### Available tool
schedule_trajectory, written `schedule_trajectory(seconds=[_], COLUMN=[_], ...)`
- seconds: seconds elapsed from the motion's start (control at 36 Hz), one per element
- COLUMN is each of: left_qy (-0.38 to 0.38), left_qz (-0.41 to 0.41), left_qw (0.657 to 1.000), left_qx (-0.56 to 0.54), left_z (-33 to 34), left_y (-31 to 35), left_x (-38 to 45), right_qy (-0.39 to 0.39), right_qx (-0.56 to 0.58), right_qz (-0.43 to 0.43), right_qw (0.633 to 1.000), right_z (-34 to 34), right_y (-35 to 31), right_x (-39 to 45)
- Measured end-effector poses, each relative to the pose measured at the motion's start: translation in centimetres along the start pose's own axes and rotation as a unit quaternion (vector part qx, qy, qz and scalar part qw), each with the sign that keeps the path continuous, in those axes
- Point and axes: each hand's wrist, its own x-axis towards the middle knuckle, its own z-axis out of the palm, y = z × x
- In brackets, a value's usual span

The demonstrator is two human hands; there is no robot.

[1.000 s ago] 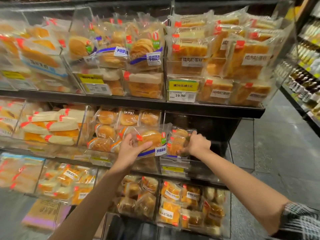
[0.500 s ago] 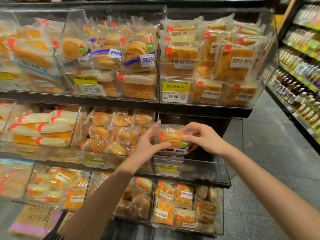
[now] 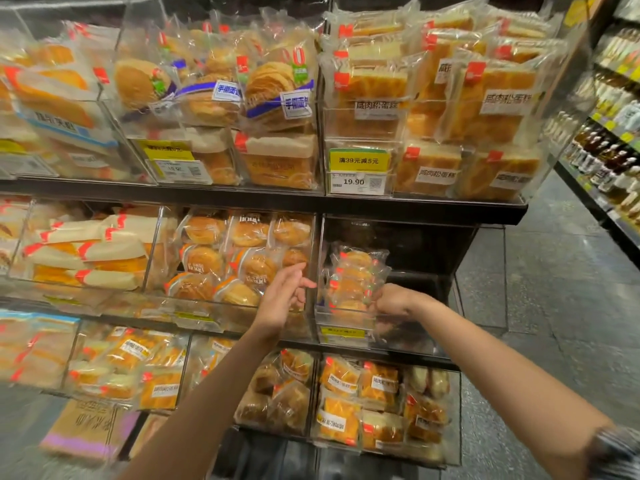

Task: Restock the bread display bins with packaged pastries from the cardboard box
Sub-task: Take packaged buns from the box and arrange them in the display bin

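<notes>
Stand the packaged pastries (image 3: pixel 356 278) upright against the left wall of the nearly empty bin (image 3: pixel 408 336) on the middle shelf. Your right hand (image 3: pixel 393 301) grips their lower right edge with curled fingers; your left hand (image 3: pixel 284 299) hovers just beside, fingers loosely spread, holding nothing

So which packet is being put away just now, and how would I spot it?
Find the yellow 19.90 price tag on the top shelf. Directly below it is a nearly empty clear bin; the packet stands upright at its left end, gripped by the right hand, alone there.
</notes>
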Motion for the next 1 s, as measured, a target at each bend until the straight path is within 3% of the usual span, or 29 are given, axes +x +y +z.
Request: schedule_trajectory(seconds=[0.17, 0.28, 0.42, 0.5, 0.58, 0.69, 1.0], left_qy=[-0.034, -0.055, -0.109, -0.129, -0.148, -0.188, -0.135], left_qz=[0.037, 0.016, 0.009, -0.024, -0.054, -0.07, -0.115], left_qw=[0.998, 0.998, 0.99, 0.982, 0.969, 0.954, 0.946], left_qx=[0.034, 0.029, 0.09, 0.133, 0.188, 0.224, 0.27], left_z=[-0.7, -1.8, -4.4, -6.3, -9.2, -14.1, -29.5], left_y=[0.0, 0.3, -0.1, -0.1, -0.4, -0.7, -5.7], left_x=[-1.1, -2.3, -4.6, -6.3, -8.6, -12.7, -26.6], right_qy=[0.012, 0.113, 0.234, 0.354, 0.407, 0.379, 0.155], right_qx=[0.004, -0.13, -0.149, -0.166, -0.147, -0.151, -0.203], right_qz=[0.075, 0.056, 0.04, -0.025, -0.125, -0.221, -0.261], right_qw=[0.997, 0.984, 0.96, 0.92, 0.893, 0.886, 0.931], right_z=[0.6, 0.3, 1.1, 2.6, 5.1, 10.2, 31.0], right_y=[-0.2, -0.1, -1.4, -3.2, -5.1, -8.6, -15.7], right_x=[1.7, 1.0, -0.7, -2.3, -4.1, -7.1, -14.7])
